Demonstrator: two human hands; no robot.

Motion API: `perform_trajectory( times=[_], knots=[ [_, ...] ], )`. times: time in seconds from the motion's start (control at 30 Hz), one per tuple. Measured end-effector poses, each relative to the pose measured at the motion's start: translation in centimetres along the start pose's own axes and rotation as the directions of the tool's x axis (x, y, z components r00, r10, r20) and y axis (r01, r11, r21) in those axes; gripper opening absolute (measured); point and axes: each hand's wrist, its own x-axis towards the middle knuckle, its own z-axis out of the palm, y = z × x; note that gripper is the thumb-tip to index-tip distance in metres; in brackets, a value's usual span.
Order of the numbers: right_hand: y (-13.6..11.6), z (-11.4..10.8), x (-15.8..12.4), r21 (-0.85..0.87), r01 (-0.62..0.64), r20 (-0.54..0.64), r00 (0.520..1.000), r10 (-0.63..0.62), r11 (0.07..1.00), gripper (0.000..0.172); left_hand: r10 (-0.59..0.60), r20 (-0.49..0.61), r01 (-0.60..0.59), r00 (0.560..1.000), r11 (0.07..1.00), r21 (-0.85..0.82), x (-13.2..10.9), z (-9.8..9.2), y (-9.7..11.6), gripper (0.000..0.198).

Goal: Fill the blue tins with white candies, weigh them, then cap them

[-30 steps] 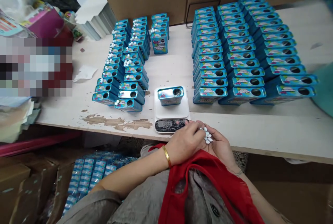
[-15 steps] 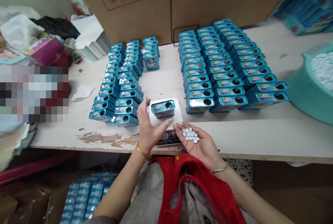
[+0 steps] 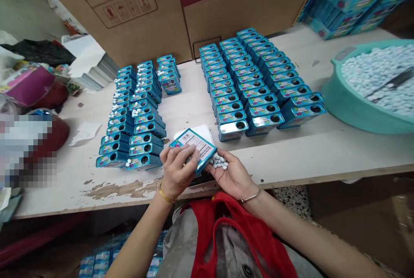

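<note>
- Bottom ctr, nearest me: red apron (image 3: 202,250), w/ both forearms reaching up past it.
- Ctr of frame: L hand (image 3: 179,167) is clamped on a blue tin (image 3: 204,143), fingers across its label side. Tin is tilted, pale printed panel up. Can't see its hole from here.
- Just R of that: R hand (image 3: 235,173) is cupped palm-up w/ a small pile of white sweets (image 3: 220,163), right by the tin's near R corner. Hands close together, tin btwn; can't tell if R fingertips touch it.
- Change: ½ sec ago tin stood upright on the scale (image 3: 205,130) & L hand was spread beside it, apart. Now it's gripped & tipped toward the palm. I'd judge weighing is on hold, work has moved to tin + sweets.
- Scale is behind/under the tin; white plate edge shows, readout hidden. Can't tell if tin still touches it.
- L of ctr: columns of tins, upright, sweets on many tops, incl. front one (image 3: 141,161).
- R of ctr: block of upright tins, open holes, e.g. front one (image 3: 263,123).
- Far R: teal basin (image 3: 351,107) full of sweets, dark scoop (image 3: 396,80) in it.
- Top ctr, back: big carton (image 3: 246,13).
</note>
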Motion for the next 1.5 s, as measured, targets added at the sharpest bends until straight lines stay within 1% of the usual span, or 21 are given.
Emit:
perform_trajectory(
  times=[0.17,0.23,0.3,0.33,0.37,0.43,0.47,0.5,0.53,0.6,0.67,0.77,0.83,0.9,0.97,1.07,1.17,1.3,1.4,1.5],
  knots=[
    [-0.1,-0.1,-0.2,0.019,0.031,0.006,1.0,-0.031,0.999,0.022,-0.072,0.012,0.072,0.997,0.997,-0.029,-0.7,0.7,-0.3,0.032],
    [-0.2,-0.3,-0.4,0.02,0.034,-0.003,0.999,-0.034,0.999,0.022,-0.137,-0.01,0.136,0.99,0.987,-0.081,-0.8,0.9,-0.2,0.032],
    [-0.4,-0.4,-0.6,0.006,0.033,-0.006,0.999,-0.033,0.999,0.021,-0.249,-0.013,0.243,0.968,0.954,-0.177,-0.9,1.3,-0.3,0.033],
    [-0.6,-0.5,-0.7,-0.009,0.025,-0.005,1.0,-0.025,1.0,0.021,-0.325,-0.002,0.315,0.946,0.919,-0.239,-1.0,1.6,-0.4,0.033],
    [-0.7,-0.7,-0.8,-0.026,0.016,-0.003,1.0,-0.016,1.0,0.02,-0.406,0.019,0.393,0.914,0.869,-0.302,-1.1,1.8,-0.6,0.034],
    [-1.0,-1.1,-1.1,-0.054,0.002,0.002,1.0,-0.002,0.999,0.02,-0.547,0.088,0.53,0.833,0.742,-0.411,-1.2,2.5,-1.2,0.036],
    [-1.2,-1.3,-1.3,-0.064,0.001,0.006,1.0,0.0,0.998,0.02,-0.594,0.122,0.578,0.795,0.681,-0.449,-1.3,2.8,-1.6,0.038],
    [-1.4,-1.5,-1.4,-0.07,0.002,0.008,1.0,-0.002,0.998,0.02,-0.622,0.154,0.609,0.768,0.635,-0.475,-1.4,3.1,-2.0,0.04],
    [-1.5,-1.7,-1.6,-0.073,0.006,0.009,1.0,-0.006,0.997,0.021,-0.635,0.178,0.626,0.752,0.604,-0.493,-1.5,3.4,-2.3,0.042],
    [-1.7,-2.1,-1.8,-0.079,0.007,0.005,1.0,-0.007,0.997,0.022,-0.635,0.208,0.633,0.744,0.569,-0.524,-1.6,3.7,-2.9,0.044],
    [-1.8,-2.5,-2.0,-0.079,0.007,-0.004,1.0,-0.008,0.997,0.022,-0.619,0.237,0.629,0.749,0.551,-0.548,-1.7,3.7,-3.1,0.045],
    [-1.8,-3.0,-2.1,-0.086,0.006,-0.018,1.0,-0.007,0.996,0.022,-0.569,0.276,0.606,0.775,0.543,-0.582,-1.6,3.2,-3.1,0.062],
    [-1.8,-3.4,-2.1,-0.095,0.006,-0.03,1.0,-0.008,0.995,0.022,-0.554,0.237,0.567,0.798,0.557,-0.607,-1.6,2.5,-3.0,0.069],
    [-1.8,-3.8,-2.1,-0.102,0.007,-0.039,0.999,-0.011,0.995,0.022,-0.578,0.151,0.535,0.802,0.582,-0.612,-1.5,1.6,-3.0,0.06],
    [-1.9,-4.0,-2.2,-0.103,0.008,-0.054,0.998,-0.014,0.995,0.022,-0.621,0.06,0.523,0.781,0.6,-0.605,-1.3,0.7,-2.9,0.049],
    [-2.1,-4.2,-2.4,-0.1,0.013,-0.095,0.995,-0.022,0.995,0.022,-0.662,-0.013,0.507,0.749,0.586,-0.632,-1.0,-0.3,-3.0,0.04],
    [-2.2,-4.2,-2.5,-0.098,0.018,-0.122,0.992,-0.03,0.995,0.022,-0.681,-0.032,0.501,0.731,0.569,-0.652,-0.9,-0.9,-3.1,0.034],
    [-2.2,-4.3,-2.4,-0.094,0.028,-0.118,0.992,-0.039,0.995,0.023,-0.699,-0.022,0.525,0.715,0.558,-0.643,-1.0,-0.8,-3.3,0.03],
    [-2.1,-4.4,-2.3,-0.097,0.026,-0.106,0.994,-0.036,0.995,0.024,-0.702,-0.005,0.539,0.712,0.551,-0.638,-1.2,-0.7,-3.3,0.028],
    [-2.1,-4.5,-2.3,-0.1,0.027,-0.105,0.994,-0.038,0.995,0.026,-0.696,0.006,0.538,0.718,0.55,-0.639,-1.2,-0.6,-3.3,0.027]
  ],
)
